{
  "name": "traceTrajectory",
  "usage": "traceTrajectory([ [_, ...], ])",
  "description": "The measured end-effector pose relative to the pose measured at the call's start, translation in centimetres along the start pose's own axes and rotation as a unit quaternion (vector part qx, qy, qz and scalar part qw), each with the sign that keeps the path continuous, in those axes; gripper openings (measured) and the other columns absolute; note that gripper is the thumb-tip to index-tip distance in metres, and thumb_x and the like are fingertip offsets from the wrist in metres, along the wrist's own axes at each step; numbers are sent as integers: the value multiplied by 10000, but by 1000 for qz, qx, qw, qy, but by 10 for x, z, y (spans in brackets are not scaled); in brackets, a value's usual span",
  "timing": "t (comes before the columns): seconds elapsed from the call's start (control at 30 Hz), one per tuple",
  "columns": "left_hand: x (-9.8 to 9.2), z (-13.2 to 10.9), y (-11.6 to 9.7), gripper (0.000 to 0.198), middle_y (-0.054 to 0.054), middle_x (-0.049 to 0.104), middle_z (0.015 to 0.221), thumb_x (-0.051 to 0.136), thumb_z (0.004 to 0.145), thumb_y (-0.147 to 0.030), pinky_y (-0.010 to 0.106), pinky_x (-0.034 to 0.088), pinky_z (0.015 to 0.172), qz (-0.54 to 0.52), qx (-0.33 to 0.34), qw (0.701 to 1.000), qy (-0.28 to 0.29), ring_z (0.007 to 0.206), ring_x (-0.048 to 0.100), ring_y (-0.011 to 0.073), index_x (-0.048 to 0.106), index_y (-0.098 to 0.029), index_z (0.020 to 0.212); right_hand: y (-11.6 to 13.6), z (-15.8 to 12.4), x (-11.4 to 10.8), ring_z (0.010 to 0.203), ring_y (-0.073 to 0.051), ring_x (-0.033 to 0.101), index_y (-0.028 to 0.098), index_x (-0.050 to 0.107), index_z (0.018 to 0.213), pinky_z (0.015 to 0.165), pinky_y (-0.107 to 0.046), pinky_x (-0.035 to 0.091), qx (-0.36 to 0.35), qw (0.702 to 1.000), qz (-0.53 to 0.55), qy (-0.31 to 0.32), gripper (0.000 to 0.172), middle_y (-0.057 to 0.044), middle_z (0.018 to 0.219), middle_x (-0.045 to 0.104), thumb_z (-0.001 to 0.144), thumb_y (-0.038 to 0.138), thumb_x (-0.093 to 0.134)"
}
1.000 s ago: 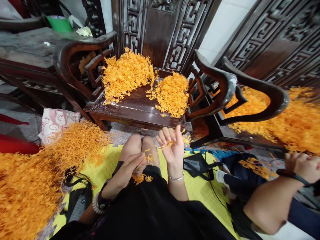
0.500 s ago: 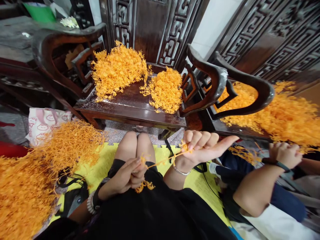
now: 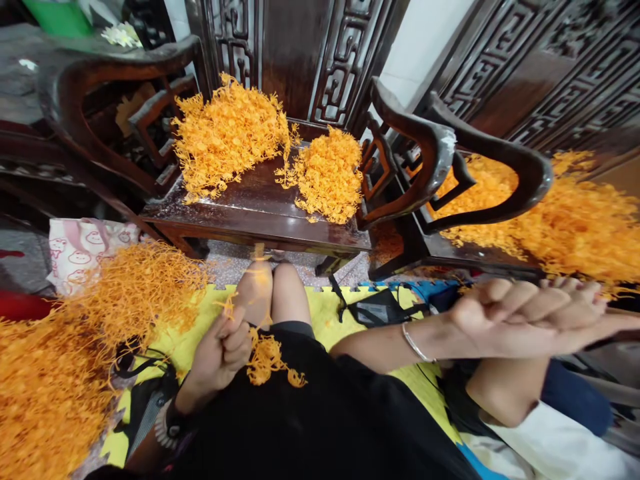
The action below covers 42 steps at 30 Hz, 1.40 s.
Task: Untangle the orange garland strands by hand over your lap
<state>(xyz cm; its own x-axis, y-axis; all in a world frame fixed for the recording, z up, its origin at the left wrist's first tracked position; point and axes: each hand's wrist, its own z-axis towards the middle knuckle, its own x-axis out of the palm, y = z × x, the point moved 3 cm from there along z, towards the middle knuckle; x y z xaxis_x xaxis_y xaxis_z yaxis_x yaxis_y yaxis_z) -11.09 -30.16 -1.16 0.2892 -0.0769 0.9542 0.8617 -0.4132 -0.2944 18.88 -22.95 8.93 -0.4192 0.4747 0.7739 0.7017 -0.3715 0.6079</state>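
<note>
My left hand is closed near my lap on a bunch of orange stringy flower pieces, which hang out beside the fingers above my dark clothing. A blurred orange strand shows in front of my knee, just above that hand. My right hand is stretched far to the right with its fingers curled in. Whether it grips anything is hidden. It overlaps a co-worker's arm and partly covers that person's hand, close to the orange heap on the right-hand chair.
Two orange piles lie on the dark wooden chair seat ahead. A larger loose heap spreads at the left, near a printed cloth bag. Yellow foam mat covers the floor, with a black strapped item on it.
My right hand has swung far right, away from the left, and the strand stretched between them is gone. My left hand has shifted left, still holding orange pieces.
</note>
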Motion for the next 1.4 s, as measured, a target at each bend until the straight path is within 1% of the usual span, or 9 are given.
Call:
traceTrajectory([
  [0.1,0,3,-5,601,-116,34,432,654,837,-337,143,-51,267,-4,27,1000,14,316,-72,7,155,-178,542,-44,-7,15,292,-61,149,190,260,376,326,-223,170,-86,967,-59,232,697,65,369,138,950,586,292],
  [0.17,4,7,-4,590,-118,34,425,639,848,-318,143,-44,261,-17,33,998,46,306,-74,4,155,-180,541,-94,-19,14,336,-68,163,199,255,410,363,-244,154,7,918,-161,362,659,71,400,149,882,607,468],
  [0.3,10,12,-1,568,-121,45,410,604,869,-315,149,-32,262,-36,20,992,115,281,-55,1,165,-184,533,-171,-50,-11,431,-85,200,215,317,501,425,-248,138,202,840,-230,448,633,52,496,247,751,770,489],
  [0.6,-4,15,11,578,-125,101,425,650,798,-456,141,22,285,73,-92,992,39,312,7,14,204,-194,540,-210,-91,-18,450,-89,230,212,394,615,424,-235,163,368,771,-241,461,676,45,534,319,686,883,353],
  [0.73,-10,23,15,547,-123,153,454,655,786,-485,135,54,308,111,-162,980,-13,337,28,15,241,-197,574,-220,-95,-18,445,-93,240,219,373,584,413,-241,193,399,790,-249,393,641,47,508,316,733,841,353],
  [0.97,-20,29,20,517,-96,207,493,664,801,-440,138,124,359,120,-132,982,-63,392,90,30,292,-171,563,-215,-55,-25,445,-83,239,208,345,535,439,-239,208,197,906,-244,284,527,61,502,290,834,607,516],
  [1.17,-3,31,22,578,-91,182,496,671,792,-479,139,161,373,110,-87,989,-38,406,81,35,261,-164,534,-125,-9,7,458,-79,312,202,414,597,457,-221,264,-93,954,-179,223,420,67,540,350,854,493,573],
  [1.3,-9,23,4,618,-97,110,485,720,761,-452,140,170,372,95,-33,992,-76,414,38,41,233,-159,518,-52,42,27,406,-70,226,205,405,573,403,-221,190,-288,925,-168,180,446,84,491,293,870,514,529],
  [1.4,-21,22,-9,516,-90,143,501,690,808,-386,143,217,384,82,16,988,-129,429,50,57,315,-156,538,-62,87,44,407,-77,278,197,532,681,408,-228,229,-248,872,-325,270,397,70,508,351,879,534,460],
])
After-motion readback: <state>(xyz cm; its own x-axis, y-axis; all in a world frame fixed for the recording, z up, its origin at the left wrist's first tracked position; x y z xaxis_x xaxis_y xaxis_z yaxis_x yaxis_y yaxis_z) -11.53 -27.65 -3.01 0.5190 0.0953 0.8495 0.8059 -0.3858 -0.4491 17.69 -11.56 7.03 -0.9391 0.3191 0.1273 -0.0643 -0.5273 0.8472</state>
